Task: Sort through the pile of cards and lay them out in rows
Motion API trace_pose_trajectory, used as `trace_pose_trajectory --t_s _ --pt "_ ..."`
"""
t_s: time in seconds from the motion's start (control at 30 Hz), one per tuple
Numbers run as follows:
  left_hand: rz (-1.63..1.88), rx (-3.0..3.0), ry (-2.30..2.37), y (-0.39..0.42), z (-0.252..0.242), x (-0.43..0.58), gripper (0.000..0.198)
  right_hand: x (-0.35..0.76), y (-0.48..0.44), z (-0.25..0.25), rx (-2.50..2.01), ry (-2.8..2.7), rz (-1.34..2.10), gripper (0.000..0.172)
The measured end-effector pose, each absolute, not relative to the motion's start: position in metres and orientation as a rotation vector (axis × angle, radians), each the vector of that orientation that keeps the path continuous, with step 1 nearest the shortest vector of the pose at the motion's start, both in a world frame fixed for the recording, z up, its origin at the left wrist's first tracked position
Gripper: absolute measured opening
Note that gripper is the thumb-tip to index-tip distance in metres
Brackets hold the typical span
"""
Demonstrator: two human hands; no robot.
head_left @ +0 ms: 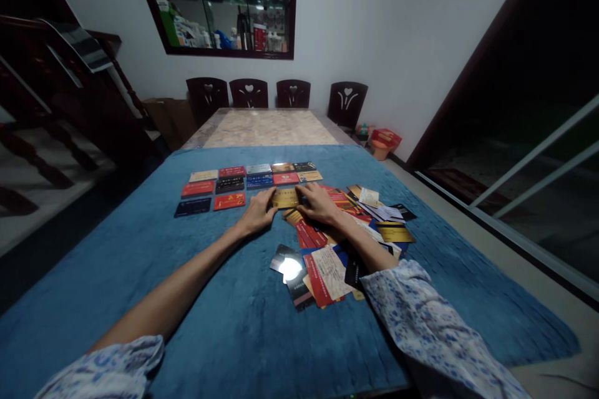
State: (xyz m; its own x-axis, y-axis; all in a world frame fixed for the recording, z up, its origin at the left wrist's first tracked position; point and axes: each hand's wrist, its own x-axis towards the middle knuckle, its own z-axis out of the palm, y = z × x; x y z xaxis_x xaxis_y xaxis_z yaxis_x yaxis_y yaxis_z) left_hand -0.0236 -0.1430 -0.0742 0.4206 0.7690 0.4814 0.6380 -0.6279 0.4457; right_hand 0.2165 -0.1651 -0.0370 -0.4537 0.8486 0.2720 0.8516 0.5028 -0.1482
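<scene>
Sprawling nearest, a loose card pile [322,265] covers blue cloth [210,324]; and look, left hand [259,211] and right hand [319,201] hold a gold card [286,199], one at each end, beside neat card rows [229,184]; dark chairs [248,93] stand beyond.

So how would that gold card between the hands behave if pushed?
The gold card looks thin and flat, so it's probably light and unlikely to roll. Its straight edges suggest fairly stiff plastic. The soft-looking blue cloth might drag a little.
</scene>
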Motion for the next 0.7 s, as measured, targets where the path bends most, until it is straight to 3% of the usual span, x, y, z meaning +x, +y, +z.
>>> trace_pose_trajectory --t_s 0.4,0.7 --pt "0.832 2.528 1.420 -0.160 -0.057 -0.016 0.049 0.224 -0.158 -0.041 -1.386 -2.474 -0.026 0.057" --pt "0.614 2.648 1.436 -0.164 -0.043 -0.017 0.051 0.220 -0.164 -0.028 -1.441 -2.529 0.000 0.056"
